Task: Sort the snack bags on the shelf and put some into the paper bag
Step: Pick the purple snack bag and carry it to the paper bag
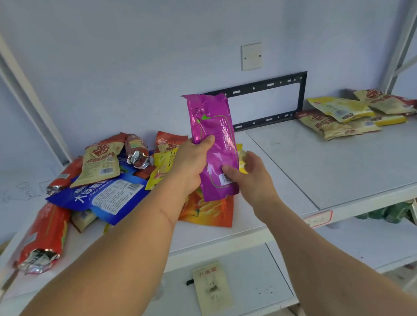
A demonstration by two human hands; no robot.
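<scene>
Hands both pinch the tall purple foil snack bag [213, 144]: left hand [194, 163] mid-edge, right hand [249, 179] low; carry it level toward the sorted yellow packets [347, 115].

Bright, even, cool-tinted light is filling the scene, with no single source showing. Shadows are lying soft and short under the snack bags. Glare is showing on the crimped foil end of a red packet [38, 260] at 8 o'clock and on the glossy purple bag [214, 141] near centre, where print is staying legible. Wide-angle distortion is bowing the shelf uprights [18, 82] at 10 and 2 o'clock and stretching the forearms toward the lower edge. Detail is softening and smearing at 4 o'clock, beyond the lower shelf.
</scene>
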